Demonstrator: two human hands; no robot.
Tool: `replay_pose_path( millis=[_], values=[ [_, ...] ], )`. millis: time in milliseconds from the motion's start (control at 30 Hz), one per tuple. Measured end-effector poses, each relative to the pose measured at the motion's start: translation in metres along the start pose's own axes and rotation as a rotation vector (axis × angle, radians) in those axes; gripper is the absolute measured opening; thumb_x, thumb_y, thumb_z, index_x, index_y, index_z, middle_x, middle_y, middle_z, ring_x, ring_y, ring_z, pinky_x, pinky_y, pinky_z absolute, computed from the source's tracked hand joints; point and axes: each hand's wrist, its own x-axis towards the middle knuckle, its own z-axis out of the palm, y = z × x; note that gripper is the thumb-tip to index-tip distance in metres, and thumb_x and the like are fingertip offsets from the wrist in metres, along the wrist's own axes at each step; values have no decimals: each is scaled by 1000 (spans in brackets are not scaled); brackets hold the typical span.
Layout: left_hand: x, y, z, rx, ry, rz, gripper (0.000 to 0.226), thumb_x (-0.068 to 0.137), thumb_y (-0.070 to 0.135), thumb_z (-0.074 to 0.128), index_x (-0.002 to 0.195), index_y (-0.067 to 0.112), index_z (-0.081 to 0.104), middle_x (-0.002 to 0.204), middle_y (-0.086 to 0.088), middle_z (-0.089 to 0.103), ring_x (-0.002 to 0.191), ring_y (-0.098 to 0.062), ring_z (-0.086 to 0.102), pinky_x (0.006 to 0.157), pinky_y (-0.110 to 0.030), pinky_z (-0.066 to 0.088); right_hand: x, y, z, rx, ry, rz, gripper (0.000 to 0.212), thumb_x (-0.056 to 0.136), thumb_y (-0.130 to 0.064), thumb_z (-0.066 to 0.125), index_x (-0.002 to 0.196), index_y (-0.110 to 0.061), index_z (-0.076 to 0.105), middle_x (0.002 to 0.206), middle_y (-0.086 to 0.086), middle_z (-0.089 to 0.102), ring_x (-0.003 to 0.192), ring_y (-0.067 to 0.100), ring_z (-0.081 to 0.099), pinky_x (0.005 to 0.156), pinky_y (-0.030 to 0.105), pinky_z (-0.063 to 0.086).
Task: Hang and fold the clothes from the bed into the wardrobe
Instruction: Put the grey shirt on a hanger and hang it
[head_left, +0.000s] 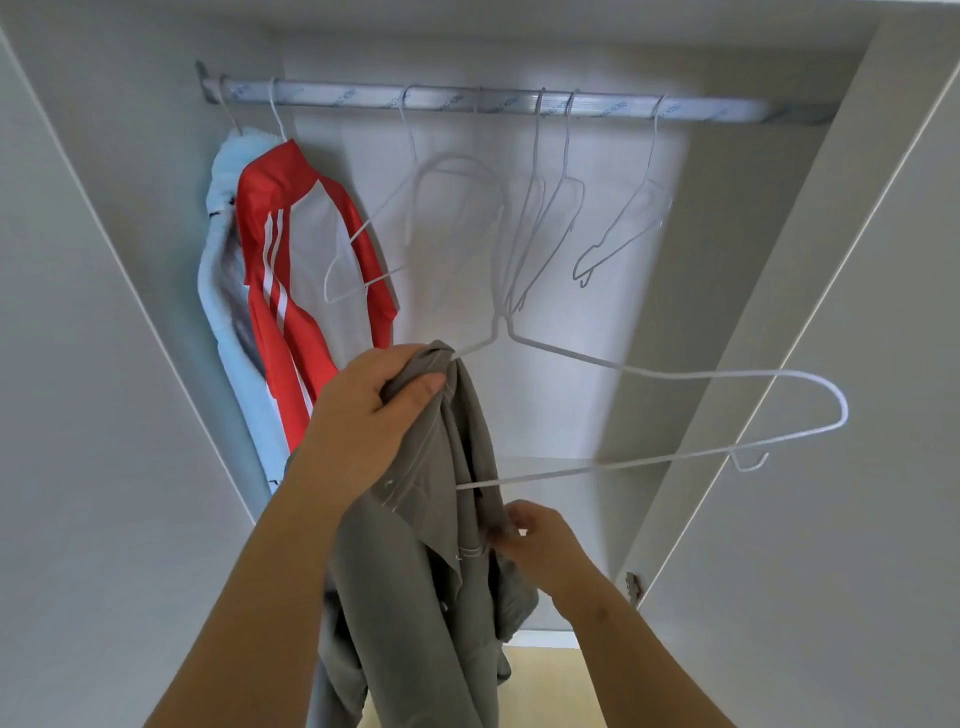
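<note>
I hold a grey shirt (415, 597) up inside the open wardrobe. My left hand (363, 415) grips its top edge, where one arm of a white wire hanger (675, 375) runs into the cloth. Lower down, my right hand (535, 535) pinches the grey fabric just below the hanger's bottom bar. The hanger's right shoulder sticks out bare to the right, and its hook reaches up among the hangers on the rail (467, 101).
A red and white jacket (280, 260) and a light blue fleece garment (223, 291) hang at the rail's left end. Several empty white wire hangers (623, 228) hang along the rail. White wardrobe side panels (831, 260) stand on both sides.
</note>
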Motion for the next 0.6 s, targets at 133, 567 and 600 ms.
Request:
replay_pose_path(
  millis=[133, 567, 600],
  values=[
    [3, -3, -13, -44, -2, -30, 21, 90, 27, 55, 110, 30, 61, 94, 17, 60, 88, 2, 57, 77, -9, 40, 3, 13, 15, -70, -24, 86, 8, 90, -27, 53, 87, -23, 59, 90, 0, 64, 87, 18, 60, 88, 33, 47],
    [-5, -54, -39, -67, -233, -284, 27, 86, 21, 63, 78, 47, 62, 70, 21, 68, 69, 1, 64, 58, -12, 43, 6, 24, -28, 353, 435, 184, 37, 90, -28, 59, 76, 6, 62, 74, 25, 55, 68, 32, 50, 68, 37, 44],
    [-6, -57, -38, -82, -221, -303, 27, 86, 22, 63, 77, 47, 62, 69, 19, 68, 70, -2, 63, 59, -13, 43, 4, 26, -28, 379, 410, 195, 35, 88, -28, 61, 71, 3, 59, 71, 20, 53, 68, 28, 48, 66, 34, 40]
  ],
)
